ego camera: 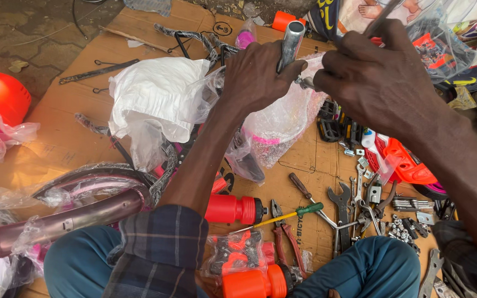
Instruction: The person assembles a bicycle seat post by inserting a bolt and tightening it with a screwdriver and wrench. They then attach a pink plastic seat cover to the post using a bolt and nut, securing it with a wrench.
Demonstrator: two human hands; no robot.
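A shiny metal tube (291,41) is held upright above the cardboard sheet (67,132), its long axis running nearly vertical with a slight lean, the open top end pointing up and away from the camera. The left hand (258,74) is clamped around the lower part of the tube, fingers wrapped tight, so that only the upper length is seen above the knuckles. The right hand (379,77) is closed just beside it, to the right, around a thin metal tool (382,19) whose shaft slants up and to the right; the working end is hidden between the two hands, where a small metal fitting can be made out but not identified. The hands are almost touching.

Below the left hand, parts wrapped in clear plastic (280,124) and a white foam wrap (158,96) are lying on the cardboard. Nearer the knees, a red bottle (233,209), a green-handled screwdriver (282,216), red-handled pliers (285,234) and a spanner (342,212) are spread out, with loose nuts and bolts (401,229) to the right. A pinkish frame tube (70,218) in plastic is resting at the left.
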